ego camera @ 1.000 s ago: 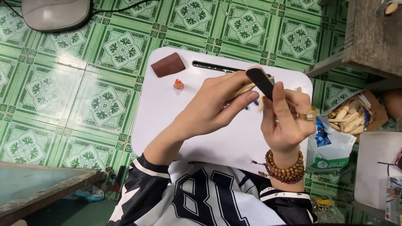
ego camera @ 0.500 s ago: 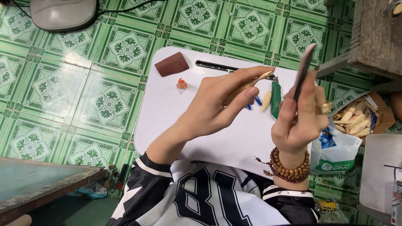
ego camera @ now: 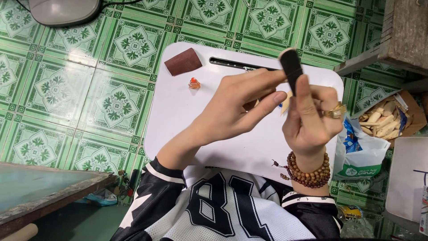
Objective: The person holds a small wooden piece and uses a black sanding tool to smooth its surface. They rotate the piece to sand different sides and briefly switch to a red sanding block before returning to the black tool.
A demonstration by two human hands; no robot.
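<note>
Above a white rounded-corner lap tray (ego camera: 196, 129) set on green patterned floor tiles (ego camera: 84, 93), a person works with both bare hands raised over its middle. Right hand (ego camera: 312, 116), with a gold ring (ego camera: 336, 111) and a brown wooden bead bracelet (ego camera: 310, 172) at the wrist, is closed around a flat black sanding stick (ego camera: 292, 69) with a pale rounded tip, held nearly upright and pointing toward 12 o'clock, the index finger laid along it. Left hand (ego camera: 243, 105) is partly curled, thumb and forefinger pinched on a small pale wooden piece (ego camera: 285, 96) just beside the stick; only a sliver shows, so its shape cannot be told. At 10 o'clock on the tray lies a brown sandpaper sheet (ego camera: 183, 61), with a small orange-red bead-like object (ego camera: 194, 83) near it. At 3 o'clock, off the tray, a white plastic bag (ego camera: 361, 156) and a cardboard box of pale wood offcuts (ego camera: 383, 118) sit on the floor.
</note>
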